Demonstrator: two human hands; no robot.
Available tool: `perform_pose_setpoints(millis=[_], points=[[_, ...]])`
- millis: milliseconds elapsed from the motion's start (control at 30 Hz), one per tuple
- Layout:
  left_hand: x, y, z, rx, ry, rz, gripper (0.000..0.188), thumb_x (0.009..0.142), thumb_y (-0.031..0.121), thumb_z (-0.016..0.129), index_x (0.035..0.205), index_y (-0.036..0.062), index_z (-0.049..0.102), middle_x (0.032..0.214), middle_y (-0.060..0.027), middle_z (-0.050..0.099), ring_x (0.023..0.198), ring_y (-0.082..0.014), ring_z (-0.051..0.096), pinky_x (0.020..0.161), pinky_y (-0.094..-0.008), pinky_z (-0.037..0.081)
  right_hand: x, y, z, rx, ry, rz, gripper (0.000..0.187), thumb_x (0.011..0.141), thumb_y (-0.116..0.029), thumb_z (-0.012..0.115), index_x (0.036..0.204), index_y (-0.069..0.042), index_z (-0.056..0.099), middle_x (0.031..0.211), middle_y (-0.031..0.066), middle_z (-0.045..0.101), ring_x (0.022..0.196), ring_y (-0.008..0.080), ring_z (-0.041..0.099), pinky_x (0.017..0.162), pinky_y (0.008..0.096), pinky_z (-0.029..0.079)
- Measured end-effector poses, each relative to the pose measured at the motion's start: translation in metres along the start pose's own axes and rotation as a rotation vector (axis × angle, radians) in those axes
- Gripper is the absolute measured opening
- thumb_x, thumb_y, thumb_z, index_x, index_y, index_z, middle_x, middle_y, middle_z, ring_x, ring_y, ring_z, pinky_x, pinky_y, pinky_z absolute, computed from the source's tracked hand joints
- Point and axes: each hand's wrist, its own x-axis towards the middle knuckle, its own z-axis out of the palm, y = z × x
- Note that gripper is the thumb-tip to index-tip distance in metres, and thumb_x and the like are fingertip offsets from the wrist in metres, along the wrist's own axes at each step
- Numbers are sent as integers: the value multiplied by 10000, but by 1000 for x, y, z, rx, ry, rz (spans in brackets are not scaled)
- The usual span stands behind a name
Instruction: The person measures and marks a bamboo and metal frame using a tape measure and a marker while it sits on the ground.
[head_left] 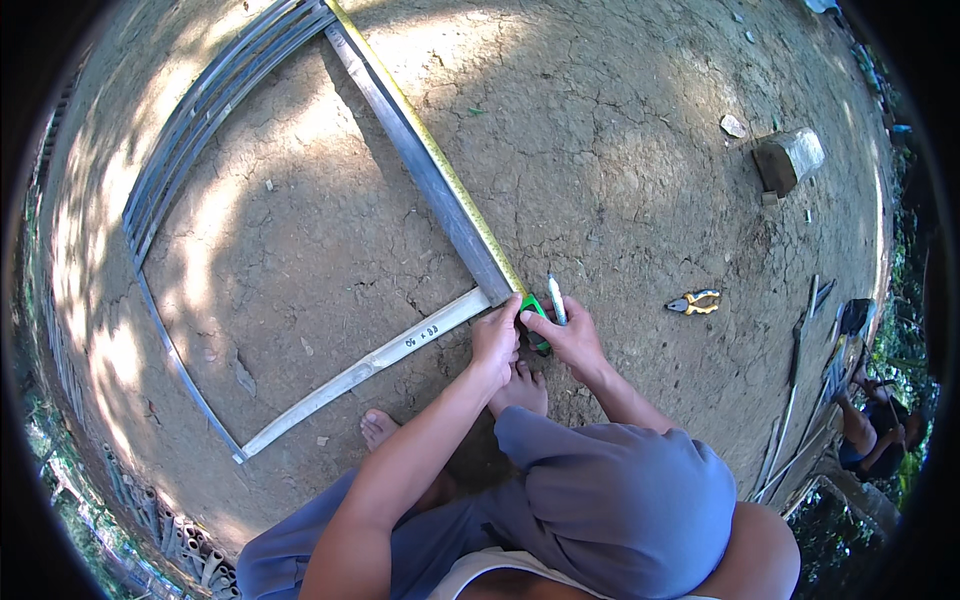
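Trousered knee (630, 500) up close, tape stretched along a bar

Grey-blue cloth over the knee fills the lower edge, and just beyond it both hands meet at the near corner of a four-sided layout on cracked soil (290, 270). The tape blade (440, 160), yellow, runs along the outer edge of a dark grey bar (430, 190), from the far corner down to its green case (535, 312). The left hand (495, 345) has its fingers curled in, thumb by the blade at the bar's near end (whether it pinches bar or blade, I cannot tell). The right hand (572, 338) grips a white pen (556, 300), tilted nearly upright, its thumb lying on the case.

From this corner a pale strip (370, 360) runs toward the lower left, where it meets a thin strip (180, 350); several slim bars (210, 130) line the upper-left side. A wide stretch of soil lies inside these edges, and another separates the right hand from the yellow-handled pliers (695, 301). A bare foot (520, 390) stands just below the hands. Farther right are a squared block (790, 160) and, near the rim, long rods (790, 400) beside another person (880, 430).
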Motion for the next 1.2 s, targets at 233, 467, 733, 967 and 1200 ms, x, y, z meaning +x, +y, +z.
perform_pose_setpoints(millis=[233, 467, 733, 967, 1200], points=[[12, -6, 5, 1, 61, 96, 369, 913, 439, 724, 745, 113, 682, 543, 105, 392, 414, -26, 278, 385, -256, 171, 4, 3, -5, -219, 35, -19, 614, 734, -489, 843, 978, 36, 638, 842, 116, 687, 733, 161, 656, 632, 330, 531], [31, -17, 6, -117, 62, 163, 366, 900, 374, 755, 916, 13, 694, 763, -2, 620, 618, -81, 540, 546, -278, 437, -4, -13, -2, -394, 63, -67, 627, 742, -551, 812, 939, 23, 652, 789, 122, 676, 715, 199, 644, 649, 362, 512], [41, -19, -5, 9, 31, 125, 363, 893, 425, 745, 878, 73, 656, 714, 13, 601, 549, -84, 543, 474, -265, 432, -12, -17, 0, -444, 104, -109, 520, 875, -517, 687, 996, -12, 668, 793, 169, 685, 732, 297, 678, 679, 425, 515], [24, -6, 1, 105, 80, 85, 489, 874, 509, 743, 605, 170, 516, 515, 96, 377, 391, -36, 302, 355, -257, 202, -8, -35, -21, -697, 170, -258, 309, 960, -323, 582, 1078, -54, 674, 828, 214, 681, 801, 425, 670, 688, 479, 523], [21, -3, -2, 94, 53, 62, 452, 893, 502, 722, 663, 168, 523, 542, 101, 360, 408, -34, 302, 370, -241, 193, -9, -78, -7, -904, 106, -462, 211, 885, -276, 645, 905, -74, 701, 820, 165, 694, 721, 385, 684, 646, 488, 539]])
